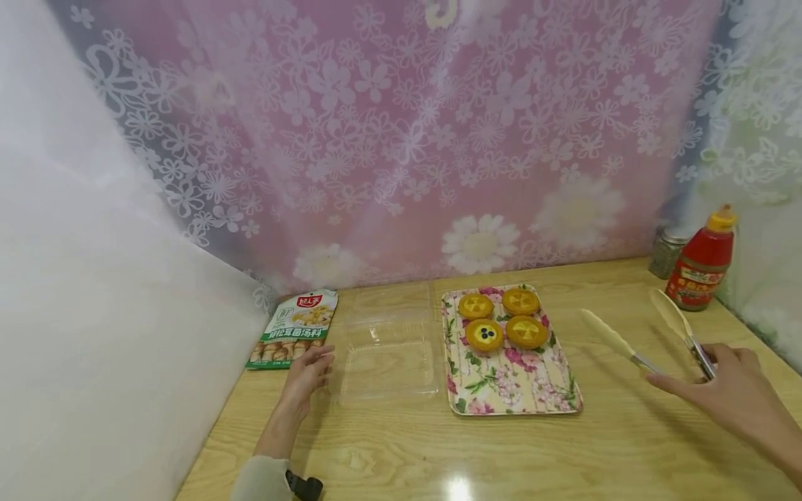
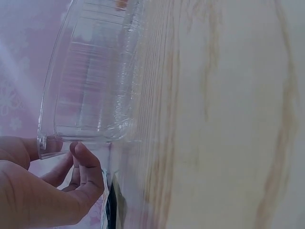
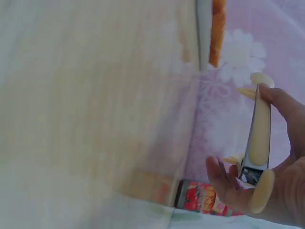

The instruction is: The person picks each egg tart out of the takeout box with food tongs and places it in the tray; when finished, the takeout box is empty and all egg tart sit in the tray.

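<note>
A clear plastic box (image 1: pixel 390 362) with its lid (image 1: pixel 391 303) folded back lies left of the middle of the table. My left hand (image 1: pixel 307 376) is at its left side; in the left wrist view, the thumb and curled fingers (image 2: pixel 88 164) pinch the box's rim at a corner. Over the table's right side, my right hand (image 1: pixel 729 386) grips metal tongs (image 1: pixel 645 363) with cream tips, their two arms spread wide with nothing between them. Several egg tarts (image 1: pixel 526 332) sit on the far half of a floral tray (image 1: pixel 501 390); one tart (image 1: pixel 484 335) carries dark berries.
A green and white snack pouch (image 1: pixel 297 327) lies beyond my left hand, near the white side wall. At the far right stand a red sauce bottle (image 1: pixel 702 261) with a yellow cap and a small lidded jar (image 1: pixel 667 252). A flowered curtain (image 1: pixel 407 174) hangs behind the table.
</note>
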`<action>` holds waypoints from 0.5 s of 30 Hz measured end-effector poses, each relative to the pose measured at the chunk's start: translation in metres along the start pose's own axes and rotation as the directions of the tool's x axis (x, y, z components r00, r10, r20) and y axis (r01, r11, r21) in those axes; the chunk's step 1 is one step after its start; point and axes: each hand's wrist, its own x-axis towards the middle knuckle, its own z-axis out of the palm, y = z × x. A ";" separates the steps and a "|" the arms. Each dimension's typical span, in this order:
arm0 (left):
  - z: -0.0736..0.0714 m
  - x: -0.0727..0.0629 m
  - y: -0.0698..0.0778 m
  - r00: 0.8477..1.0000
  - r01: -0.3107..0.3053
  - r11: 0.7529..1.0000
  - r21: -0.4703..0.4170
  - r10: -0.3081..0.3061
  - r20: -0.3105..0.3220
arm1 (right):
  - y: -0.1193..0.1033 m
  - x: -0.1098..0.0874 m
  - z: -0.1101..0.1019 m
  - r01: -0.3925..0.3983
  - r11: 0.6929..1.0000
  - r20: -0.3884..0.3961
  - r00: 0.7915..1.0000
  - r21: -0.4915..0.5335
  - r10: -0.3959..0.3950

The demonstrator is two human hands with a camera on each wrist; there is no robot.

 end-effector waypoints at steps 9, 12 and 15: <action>-0.016 -0.009 0.001 1.000 0.005 1.000 0.027 -0.005 -0.027 | 0.028 0.008 0.009 0.011 0.986 -0.083 0.996 -0.164 -0.025; -0.023 -0.013 -0.002 0.999 0.013 0.999 0.029 -0.011 -0.045 | 0.028 0.013 0.011 0.046 0.982 -0.021 0.999 -0.185 -0.050; -0.027 -0.017 -0.003 0.998 0.021 0.999 0.032 -0.019 -0.052 | 0.026 0.016 0.013 0.054 0.981 0.024 0.998 -0.184 -0.051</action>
